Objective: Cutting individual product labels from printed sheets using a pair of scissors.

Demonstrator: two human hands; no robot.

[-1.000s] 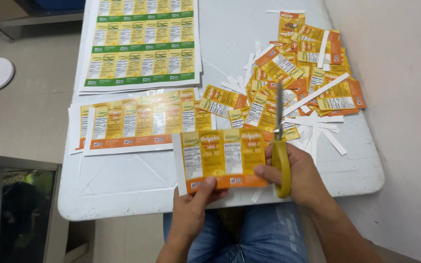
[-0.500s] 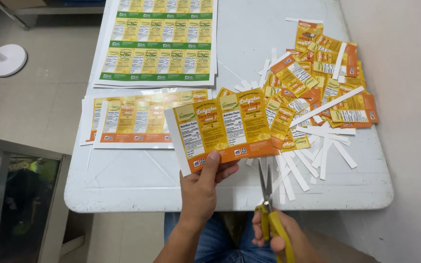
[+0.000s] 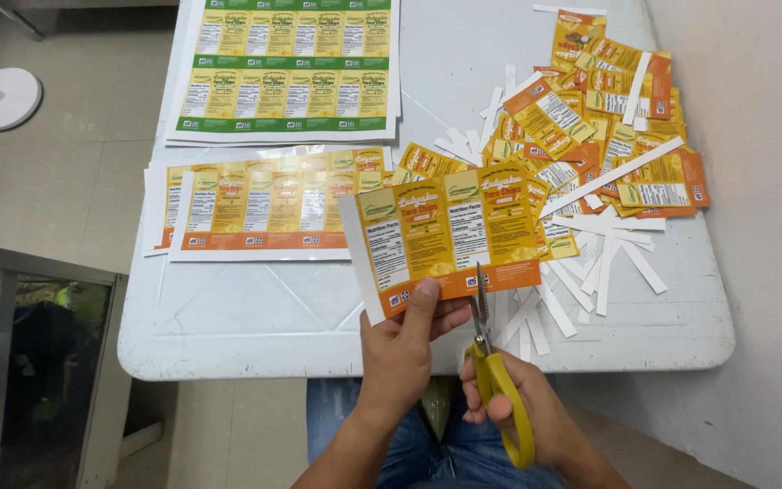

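**Where everything sits on the table**

The left hand (image 3: 406,349) holds a label strip (image 3: 441,237) above the table's (image 3: 228,326) near edge, scissors (image 3: 491,362) in the right hand (image 3: 527,417) just right of it. Sheets (image 3: 264,204) lie to the left, a stack (image 3: 287,68) behind them. Cut labels (image 3: 608,127) pile at the far right, paper strips (image 3: 581,281) in front of them.

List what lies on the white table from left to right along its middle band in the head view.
Orange label sheets lying flat → orange label strip held up by the left hand → scissors in the right hand → white paper offcuts → pile of cut orange labels.
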